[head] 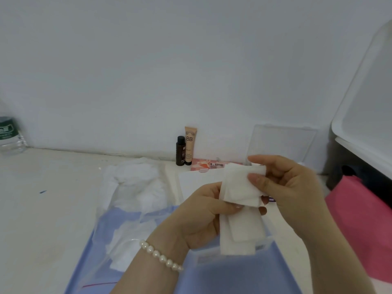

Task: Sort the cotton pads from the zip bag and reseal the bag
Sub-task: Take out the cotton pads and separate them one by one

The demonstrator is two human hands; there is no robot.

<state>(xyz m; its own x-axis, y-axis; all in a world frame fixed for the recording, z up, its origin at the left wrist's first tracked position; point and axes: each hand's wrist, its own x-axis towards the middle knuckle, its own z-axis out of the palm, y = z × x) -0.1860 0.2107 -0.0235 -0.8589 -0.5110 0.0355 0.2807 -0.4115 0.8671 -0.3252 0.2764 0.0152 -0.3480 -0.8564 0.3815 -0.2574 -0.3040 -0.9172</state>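
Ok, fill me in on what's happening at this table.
A person is sorting cotton pads by hand. The left hand grips a small stack of them, while the right hand pinches the top pad at its upper edge. The zip bag lies on the table to the left, more pads inside. Whether it is sealed can't be told.

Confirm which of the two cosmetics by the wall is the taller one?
The beige BB tube, standing on its dark cap. It rises above the small dark brown bottle immediately left of it; both stand upright against the wall.
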